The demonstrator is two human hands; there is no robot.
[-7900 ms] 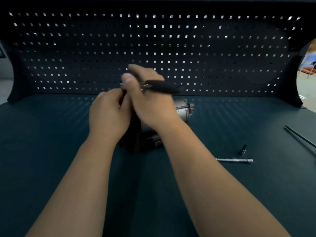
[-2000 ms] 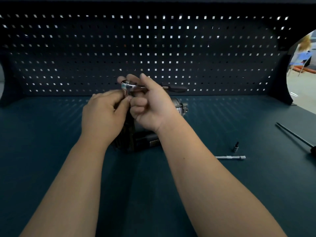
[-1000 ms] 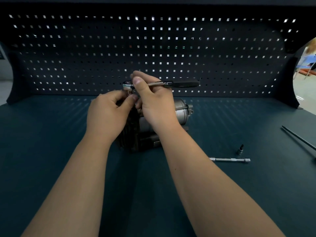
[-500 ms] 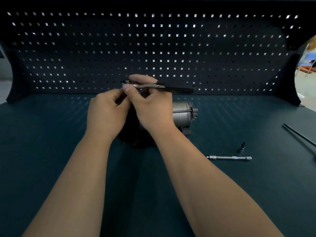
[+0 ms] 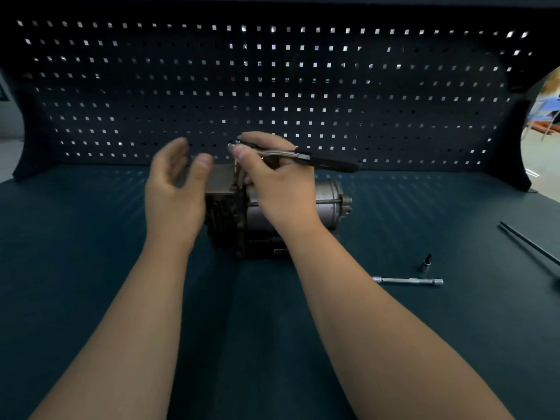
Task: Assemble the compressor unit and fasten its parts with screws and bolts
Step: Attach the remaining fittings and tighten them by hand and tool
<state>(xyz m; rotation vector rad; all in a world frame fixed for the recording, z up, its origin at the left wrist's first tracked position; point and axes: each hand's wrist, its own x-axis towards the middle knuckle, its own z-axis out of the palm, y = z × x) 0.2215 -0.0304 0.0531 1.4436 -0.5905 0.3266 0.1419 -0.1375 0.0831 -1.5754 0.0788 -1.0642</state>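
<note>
The grey metal compressor unit lies on its side in the middle of the dark bench, partly behind my hands. My right hand grips a ratchet wrench near its head; the black handle points right, and a shaft drops from the head onto the top of the compressor's dark left section. My left hand hovers just left of the compressor, blurred, fingers relaxed and apart, holding nothing.
An extension bar and a small socket bit lie on the bench to the right. A long thin black rod lies near the right edge. A dark pegboard closes off the back.
My left hand has let go near the wrench head and pulled away to the left, opening. My right hand keeps the wrench on the compressor; the handle points slightly lower.
</note>
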